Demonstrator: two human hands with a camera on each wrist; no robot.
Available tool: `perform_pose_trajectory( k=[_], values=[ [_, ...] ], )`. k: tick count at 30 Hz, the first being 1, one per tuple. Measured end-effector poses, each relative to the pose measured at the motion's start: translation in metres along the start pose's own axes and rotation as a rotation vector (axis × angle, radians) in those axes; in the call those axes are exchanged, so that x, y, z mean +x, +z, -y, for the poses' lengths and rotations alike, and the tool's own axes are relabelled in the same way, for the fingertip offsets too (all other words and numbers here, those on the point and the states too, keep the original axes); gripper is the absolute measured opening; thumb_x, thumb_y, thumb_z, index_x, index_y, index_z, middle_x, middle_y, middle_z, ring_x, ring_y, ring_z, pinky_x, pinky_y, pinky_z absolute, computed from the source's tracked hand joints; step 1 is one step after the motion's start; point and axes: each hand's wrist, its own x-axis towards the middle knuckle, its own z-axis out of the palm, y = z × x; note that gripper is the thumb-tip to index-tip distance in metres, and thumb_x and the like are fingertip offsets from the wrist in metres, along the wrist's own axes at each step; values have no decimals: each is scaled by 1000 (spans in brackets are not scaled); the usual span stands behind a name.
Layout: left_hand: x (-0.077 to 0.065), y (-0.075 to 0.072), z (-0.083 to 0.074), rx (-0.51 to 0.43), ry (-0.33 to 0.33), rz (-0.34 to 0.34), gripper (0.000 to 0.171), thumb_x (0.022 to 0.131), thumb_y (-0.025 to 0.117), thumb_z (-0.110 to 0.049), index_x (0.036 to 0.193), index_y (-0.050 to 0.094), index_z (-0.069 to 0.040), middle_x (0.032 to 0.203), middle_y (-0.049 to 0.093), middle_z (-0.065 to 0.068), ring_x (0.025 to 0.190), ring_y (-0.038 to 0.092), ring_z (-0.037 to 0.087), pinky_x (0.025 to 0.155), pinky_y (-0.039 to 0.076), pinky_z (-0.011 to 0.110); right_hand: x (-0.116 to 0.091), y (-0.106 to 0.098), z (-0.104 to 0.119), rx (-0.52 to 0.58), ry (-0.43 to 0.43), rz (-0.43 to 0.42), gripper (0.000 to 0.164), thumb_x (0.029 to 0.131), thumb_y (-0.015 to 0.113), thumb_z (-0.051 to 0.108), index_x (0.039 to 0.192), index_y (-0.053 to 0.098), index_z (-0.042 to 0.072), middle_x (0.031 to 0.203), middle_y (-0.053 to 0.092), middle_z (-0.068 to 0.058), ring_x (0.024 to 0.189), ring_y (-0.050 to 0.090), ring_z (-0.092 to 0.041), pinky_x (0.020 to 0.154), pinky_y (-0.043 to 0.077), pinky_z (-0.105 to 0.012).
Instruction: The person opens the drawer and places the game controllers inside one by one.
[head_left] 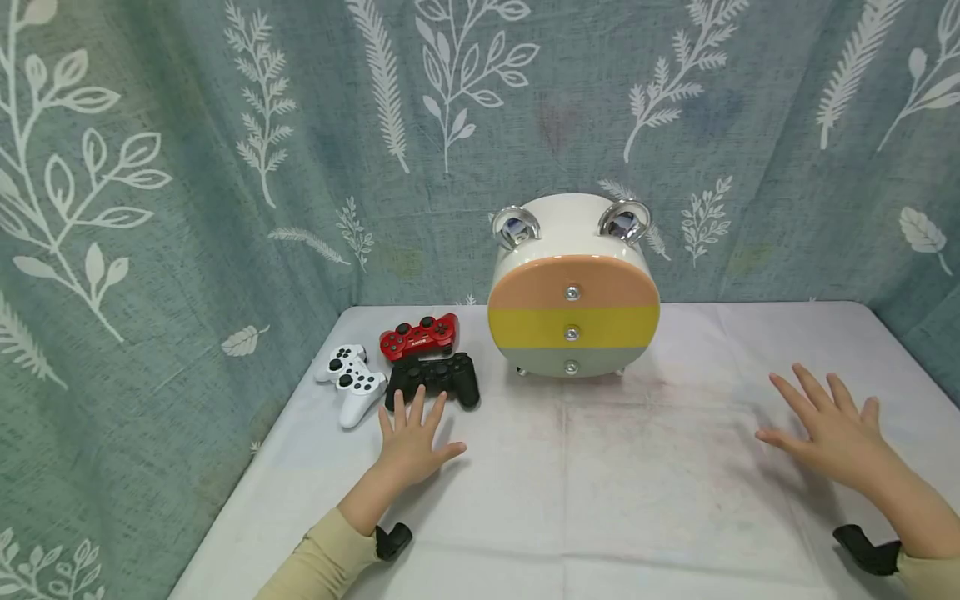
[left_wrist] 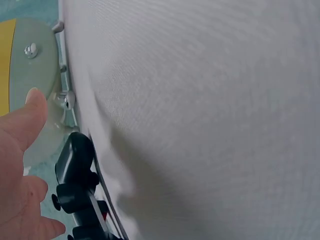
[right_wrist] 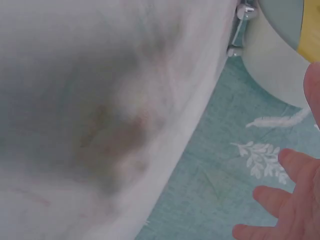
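My left hand (head_left: 411, 450) is spread with straight fingers at the near edge of a black game controller (head_left: 435, 379), its fingertips overlapping the controller in the head view. A red game controller (head_left: 420, 336) lies just behind the black one, and a white game controller (head_left: 352, 383) lies to its left. On the right side, my right hand (head_left: 840, 437) hovers over the table with its fingers fanned out, holding nothing. Between and beyond the hands stands a round white drum-shaped box (head_left: 573, 287) with orange, yellow and grey-green drawer fronts, small silver knobs and two ring-shaped ears.
A white cloth covers the table (head_left: 637, 500). Behind it and along the left hangs a blue-green curtain (head_left: 315, 125) with white leaf prints. Black wrist straps (head_left: 393, 542) show at both sleeve ends.
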Motion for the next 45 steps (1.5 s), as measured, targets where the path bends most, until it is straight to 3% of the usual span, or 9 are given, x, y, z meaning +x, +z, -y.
perform_pose_trajectory(
  k=[8, 20, 27, 39, 45],
  values=[
    [-1, 0, -1, -3, -2, -1, 83, 82, 53, -60, 147, 21, -18, 152, 6, 20, 135, -8, 48, 101, -4, 67, 12, -16, 4, -46, -45, -36, 93, 82, 56, 56, 148, 5, 16, 148, 6, -27, 124, 9, -61, 84, 4, -80],
    [-2, 2, -2, -15, -3, 13, 84, 82, 55, -58, 147, 22, -17, 151, 8, 20, 135, -8, 48, 101, -5, 67, 45, -66, 21, -87, -177, -123, 93, 79, 64, 49, 147, 14, 9, 145, 16, -30, 122, 21, -57, 87, 14, -75],
    [-2, 3, -5, -4, 0, 17, 83, 82, 55, -58, 147, 23, -17, 151, 9, 20, 135, -7, 48, 101, -4, 66, 70, -98, 35, 34, -207, -70, 88, 82, 66, 38, 147, 15, 6, 146, 14, -31, 124, 19, -57, 93, 17, -70],
    [-1, 4, -7, 17, 9, 20, 83, 82, 55, -58, 147, 23, -18, 151, 9, 20, 135, -5, 49, 102, -2, 66, 103, -136, 76, 60, -251, -90, 84, 85, 62, 40, 148, 14, 12, 150, 12, -23, 129, 19, -51, 93, 21, -68],
    [-1, 1, -9, 20, 19, 13, 82, 82, 55, -58, 146, 23, -18, 151, 10, 20, 135, -4, 49, 102, 0, 66, 124, -144, 95, 136, -235, -40, 85, 86, 59, 44, 149, 8, 17, 151, 7, -20, 134, 13, -47, 94, 19, -69]
  ],
)
